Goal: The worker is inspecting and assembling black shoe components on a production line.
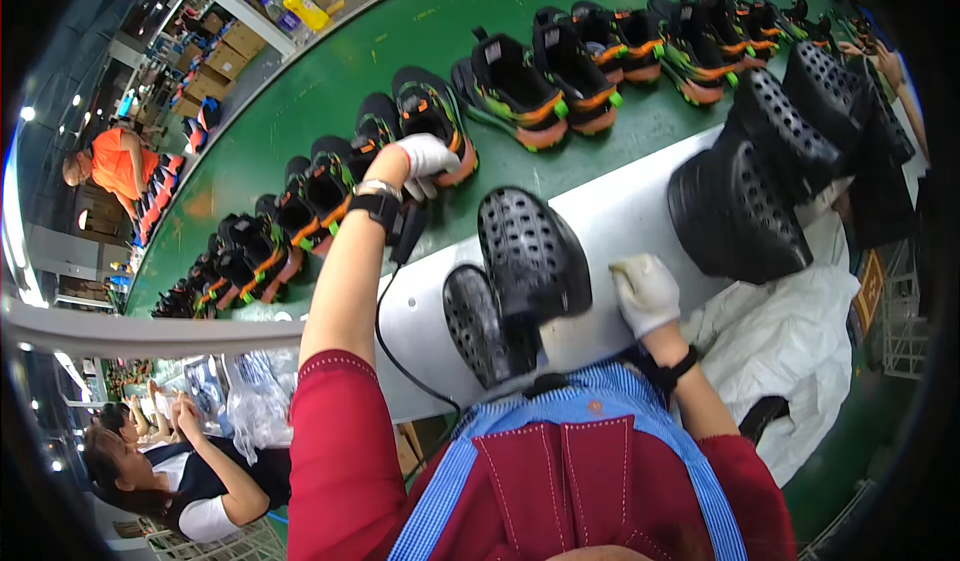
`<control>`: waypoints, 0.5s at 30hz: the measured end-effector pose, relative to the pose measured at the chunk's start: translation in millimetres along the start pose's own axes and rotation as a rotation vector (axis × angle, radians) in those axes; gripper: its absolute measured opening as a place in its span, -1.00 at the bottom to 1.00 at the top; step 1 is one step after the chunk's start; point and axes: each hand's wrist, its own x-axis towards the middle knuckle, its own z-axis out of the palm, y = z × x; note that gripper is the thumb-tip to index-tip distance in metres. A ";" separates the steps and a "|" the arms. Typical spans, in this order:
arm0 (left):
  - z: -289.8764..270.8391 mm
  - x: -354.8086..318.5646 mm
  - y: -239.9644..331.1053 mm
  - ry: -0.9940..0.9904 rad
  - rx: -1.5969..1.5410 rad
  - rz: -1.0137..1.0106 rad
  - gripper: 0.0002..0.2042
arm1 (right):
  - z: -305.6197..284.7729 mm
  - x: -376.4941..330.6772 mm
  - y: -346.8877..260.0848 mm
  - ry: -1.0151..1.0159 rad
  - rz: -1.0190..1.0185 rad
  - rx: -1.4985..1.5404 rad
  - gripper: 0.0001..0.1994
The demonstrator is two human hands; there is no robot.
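My left hand (428, 156), in a white glove, reaches across the green table to the row of shoes. Its fingers are closed on the near end of a black sneaker (425, 96) with orange and green trim. My right hand (645, 296), also gloved in white, is curled closed over the silver metal ledge (430, 296), and nothing shows in it. Between my hands stands a pair of black shoe-shaped forms with round holes: a larger form (530, 251) and a narrower form (478, 321) beside it. A black cord (385, 336) runs down from near my left wrist.
More black sneakers (515, 81) line the green table (560, 176) to both sides. Several perforated black forms (740, 201) are piled at the right, above a white plastic sheet (790, 341). People sit at the far left and lower left; another person's hand (885, 61) shows far right.
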 end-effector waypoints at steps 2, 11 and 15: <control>8.0 -9.8 -0.4 0.036 0.058 0.027 -0.70 | -6.8 6.3 -4.6 -0.098 0.056 0.001 -0.88; 63.4 -105.8 0.9 0.425 -0.043 0.532 -0.44 | -19.8 67.2 -57.1 0.105 -0.217 0.601 -0.53; 114.6 -159.0 -61.3 0.449 -0.123 0.780 -0.33 | -14.6 77.8 -94.5 -0.001 -0.176 0.484 -0.46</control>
